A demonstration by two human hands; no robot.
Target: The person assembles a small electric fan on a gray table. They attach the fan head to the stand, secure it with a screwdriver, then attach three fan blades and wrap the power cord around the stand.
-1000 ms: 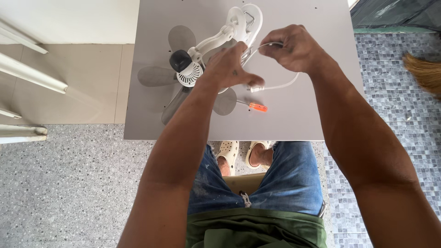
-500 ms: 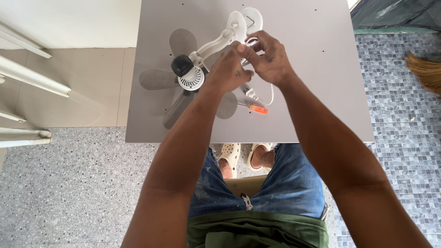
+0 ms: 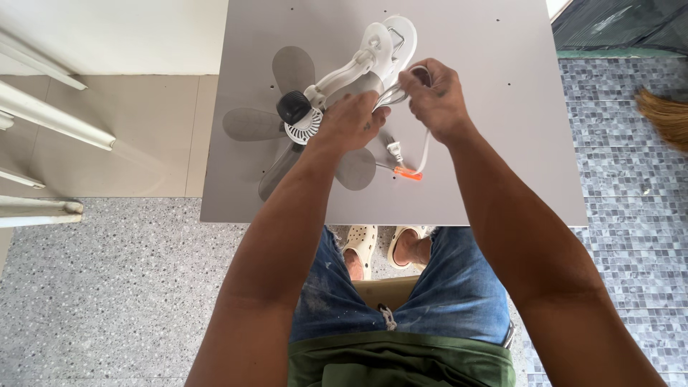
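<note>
On the grey table (image 3: 502, 143), at twelve o'clock from the person, lies a small white fan (image 3: 337, 86) with grey blades. The left hand (image 3: 351, 122) rests closed over its stem. The right hand (image 3: 433, 97) pinches the white cable (image 3: 426, 147), apparently looped; its orange-tipped plug (image 3: 407, 173) dangles at six o'clock.
</note>
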